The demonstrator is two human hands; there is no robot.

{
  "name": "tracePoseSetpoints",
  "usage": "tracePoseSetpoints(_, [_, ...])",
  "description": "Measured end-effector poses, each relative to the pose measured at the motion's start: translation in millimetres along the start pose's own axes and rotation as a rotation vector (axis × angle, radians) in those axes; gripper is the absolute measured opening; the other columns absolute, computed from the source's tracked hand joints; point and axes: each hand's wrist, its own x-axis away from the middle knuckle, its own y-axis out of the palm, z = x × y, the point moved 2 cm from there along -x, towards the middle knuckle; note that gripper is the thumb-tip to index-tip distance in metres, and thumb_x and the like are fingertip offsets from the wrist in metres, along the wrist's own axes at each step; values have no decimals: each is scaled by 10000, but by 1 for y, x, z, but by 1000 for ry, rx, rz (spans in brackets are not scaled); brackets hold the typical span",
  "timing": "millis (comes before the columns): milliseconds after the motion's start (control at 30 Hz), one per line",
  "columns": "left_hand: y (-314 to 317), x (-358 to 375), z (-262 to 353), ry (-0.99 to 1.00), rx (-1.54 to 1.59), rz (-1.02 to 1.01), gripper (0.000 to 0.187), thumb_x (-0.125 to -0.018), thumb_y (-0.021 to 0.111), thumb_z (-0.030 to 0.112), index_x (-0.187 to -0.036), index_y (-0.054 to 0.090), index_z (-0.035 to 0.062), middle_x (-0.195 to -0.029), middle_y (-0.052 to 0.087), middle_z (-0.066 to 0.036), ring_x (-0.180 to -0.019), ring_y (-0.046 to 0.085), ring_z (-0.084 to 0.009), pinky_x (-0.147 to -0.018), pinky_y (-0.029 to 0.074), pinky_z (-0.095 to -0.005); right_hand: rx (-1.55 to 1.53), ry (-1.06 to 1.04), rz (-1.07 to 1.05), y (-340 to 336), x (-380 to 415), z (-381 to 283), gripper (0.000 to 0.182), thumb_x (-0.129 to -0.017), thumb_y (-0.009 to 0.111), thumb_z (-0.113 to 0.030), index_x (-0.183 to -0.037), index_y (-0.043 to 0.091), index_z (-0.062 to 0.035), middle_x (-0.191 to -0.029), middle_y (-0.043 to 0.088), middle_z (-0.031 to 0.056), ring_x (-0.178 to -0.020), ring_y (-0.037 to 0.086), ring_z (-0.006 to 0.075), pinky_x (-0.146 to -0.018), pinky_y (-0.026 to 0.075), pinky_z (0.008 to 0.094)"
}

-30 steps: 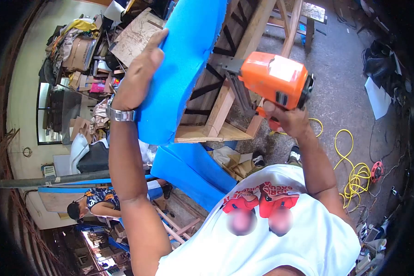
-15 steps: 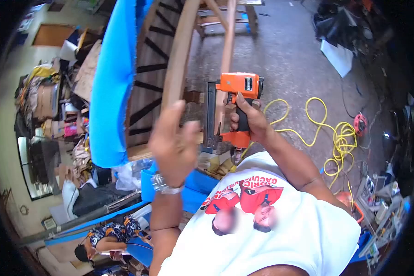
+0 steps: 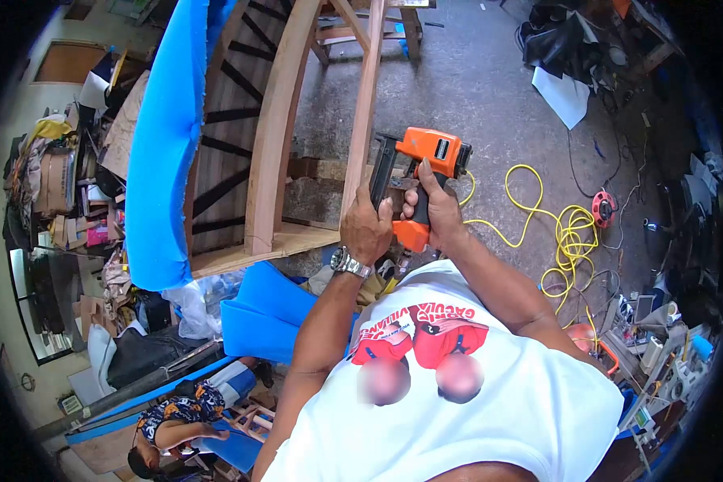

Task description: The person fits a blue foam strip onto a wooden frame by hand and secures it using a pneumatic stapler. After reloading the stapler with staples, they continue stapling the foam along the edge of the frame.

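Note:
An orange and black staple gun (image 3: pixel 432 149) is held up in front of my chest. My right hand (image 3: pixel 440 210) wraps around its black handle, with the thumb on top near the orange body. At the lower end of the gun's long black magazine, my left hand (image 3: pixel 367 231) has its fingers and thumb closed around it. A metal watch (image 3: pixel 351 262) is on my left wrist. To the left stands a wooden frame (image 3: pixel 273 136) with black straps (image 3: pixel 231 116) across it and blue foam (image 3: pixel 165 145) along its outer side.
A yellow hose (image 3: pixel 530 217) lies coiled on the floor to the right, near a red reel (image 3: pixel 603 209). Another person (image 3: pixel 177 418) is at the lower left, near blue pieces. Piled material (image 3: pixel 60 177) lines the left wall. Blue foam (image 3: pixel 269 313) lies below the frame.
My left hand has moved right, from in front of the frame, and taken hold of the magazine. The staple gun has tilted. The view has shifted, so the frame appears farther left.

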Motion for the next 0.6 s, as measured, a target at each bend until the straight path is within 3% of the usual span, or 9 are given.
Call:
tracePoseSetpoints(100, [-4, -2, 5, -102, -48, -29, 405, -968, 646, 323, -1208, 563, 8, -972, 693, -281, -909, 684, -478, -754, 528, -548, -20, 31, -10, -10, -5, 7, 460, -975, 644, -578, -1051, 547, -135, -661, 564, -14, -561, 605, 121, -551, 560, 303])
tracePoseSetpoints(200, [-20, 11, 22, 17, -71, 75, 432, -966, 666, 390, -1149, 563, 11, -927, 693, -274, -869, 685, -487, -733, 528, -555, -196, 72, -236, -28, -8, 17, 502, -971, 615, -623, -1087, 561, -138, -662, 552, -14, -576, 602, 124, -580, 558, 310])
tracePoseSetpoints(233, [-24, 15, 29, 98, -91, 122, 466, -961, 673, 426, -1156, 552, 20, -917, 693, -274, -847, 685, -490, -711, 528, -561, -186, 53, -208, -24, 3, 9, 544, -964, 599, -656, -1120, 571, -136, -668, 541, -8, -586, 596, 130, -605, 547, 308])
tracePoseSetpoints(333, [-32, 13, 37, -14, -196, -56, 473, -951, 684, 414, -1131, 537, 2, -944, 688, -292, -851, 685, -497, -719, 542, -556, -200, 89, -166, -26, 5, 14, 549, -962, 609, -647, -1149, 576, -133, -676, 534, -7, -583, 595, 134, -603, 546, 307])
tracePoseSetpoints(500, [-16, 16, 8, 83, -8, -47, 452, -955, 676, 347, -1218, 511, 18, -919, 694, -281, -855, 676, -520, -733, 523, -600, 16, -131, -68, -15, 12, 9, 403, -987, 676, -502, -1030, 534, -128, -673, 576, 16, -547, 601, 133, -545, 552, 297])
tracePoseSetpoints(600, [-8, 16, 2, 89, -18, -43, 453, -958, 667, 347, -1227, 522, 13, -889, 698, -286, -849, 674, -528, -751, 520, -605, 63, -184, -23, -10, 22, 10, 392, -987, 678, -496, -1026, 537, -132, -670, 579, 13, -535, 600, 130, -519, 543, 278])
